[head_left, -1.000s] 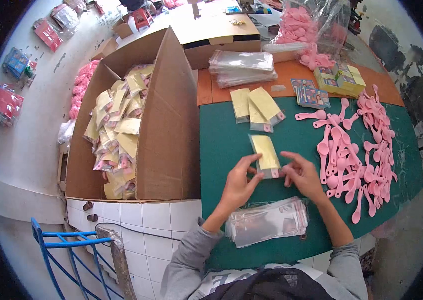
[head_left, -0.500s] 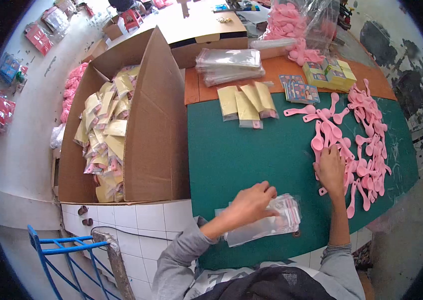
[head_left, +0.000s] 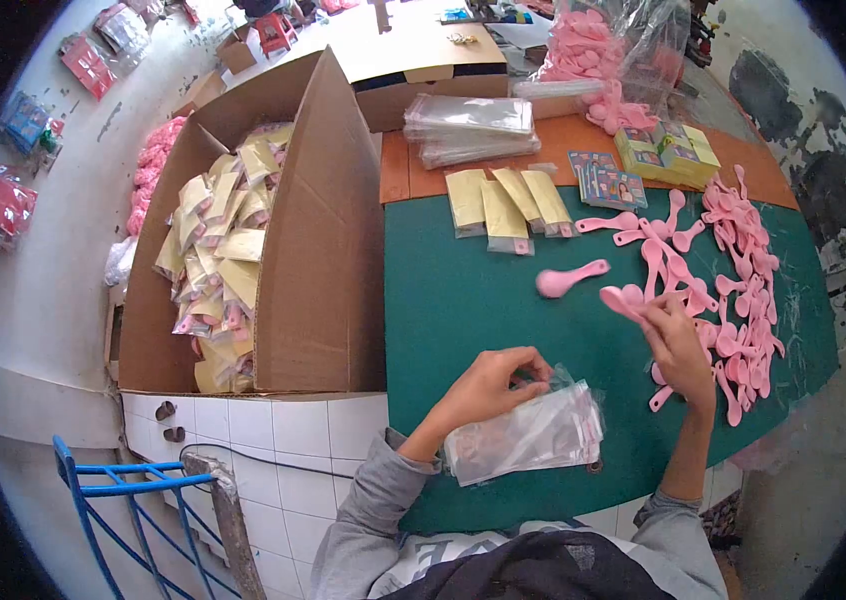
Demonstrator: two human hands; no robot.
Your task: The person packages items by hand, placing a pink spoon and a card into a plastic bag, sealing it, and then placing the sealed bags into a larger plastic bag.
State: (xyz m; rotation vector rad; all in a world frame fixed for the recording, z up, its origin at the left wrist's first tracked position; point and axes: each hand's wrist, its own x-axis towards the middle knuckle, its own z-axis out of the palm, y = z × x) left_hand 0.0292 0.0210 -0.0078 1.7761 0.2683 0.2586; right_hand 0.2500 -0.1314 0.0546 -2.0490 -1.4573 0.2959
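Note:
My right hand (head_left: 681, 352) grips a pink plastic spoon (head_left: 625, 300), its bowl pointing left above the green mat. Beyond it spreads a loose pile of pink spoons (head_left: 743, 290). One separate pink spoon (head_left: 573, 279) is over the middle of the mat, away from the pile. My left hand (head_left: 496, 388) pinches the upper edge of a clear plastic bag on a stack of clear bags (head_left: 528, 438) near the front edge. Farther back lie several filled bags with cream-coloured cards (head_left: 506, 215).
On the left stands a tall cardboard box (head_left: 318, 250) with many filled packets (head_left: 218, 250). Clear bags (head_left: 468, 125), printed cards (head_left: 605, 180) and card stacks (head_left: 668, 155) line the orange strip. A large bag of pink spoons (head_left: 588, 60) stands behind; a blue metal frame (head_left: 133, 480) is at lower left.
My right hand has lifted a spoon from the pile. Another spoon now appears alone on the mat's middle. The left hand's fingers have closed on a bag edge, raising it slightly.

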